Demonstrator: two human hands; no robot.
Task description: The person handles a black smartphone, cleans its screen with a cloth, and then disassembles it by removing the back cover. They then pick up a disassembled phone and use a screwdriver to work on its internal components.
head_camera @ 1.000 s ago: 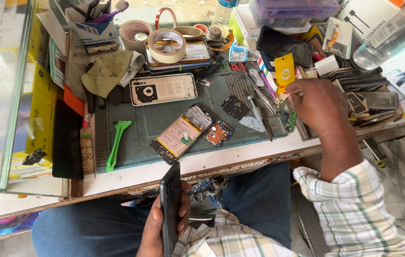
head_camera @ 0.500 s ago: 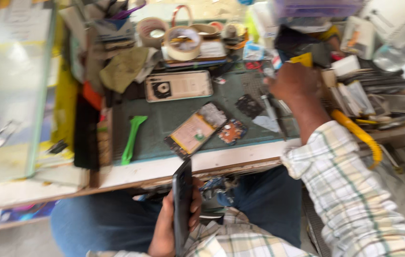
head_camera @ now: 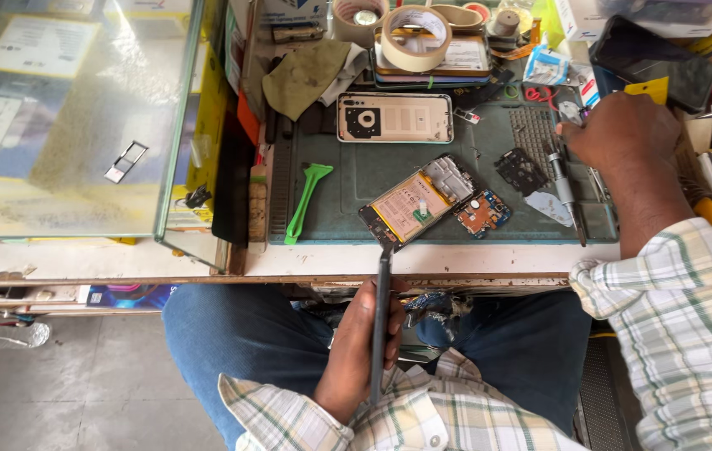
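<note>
My left hand (head_camera: 356, 347) sits low over my lap, below the worktop (head_camera: 456, 260) edge. Its fingers (head_camera: 395, 330) are wrapped around a thin dark phone panel (head_camera: 382, 321), held on edge and nearly upright, its top end reaching the worktop's front lip.

My right hand (head_camera: 623, 134) is up at the far right of the green work mat (head_camera: 348, 179), knuckles toward me, fingers curled under. I cannot tell whether they grip anything; the tips are hidden among small tools. A yellow tag (head_camera: 648, 88) shows just behind the hand.

On the mat: an opened phone body (head_camera: 419, 202) with its battery exposed, lying tilted near the front edge. Just right of it, a small circuit board (head_camera: 480, 211). A metal screwdriver (head_camera: 567, 192) lies beside my right wrist. A green plastic pry tool (head_camera: 304, 200) lies at the mat's left side. A phone back cover (head_camera: 394, 117) lies flat at the mat's rear.

Behind that, a roll of tape (head_camera: 414, 35) rests on a stack of phones. A glass display case (head_camera: 72, 117) stands to the left.
</note>
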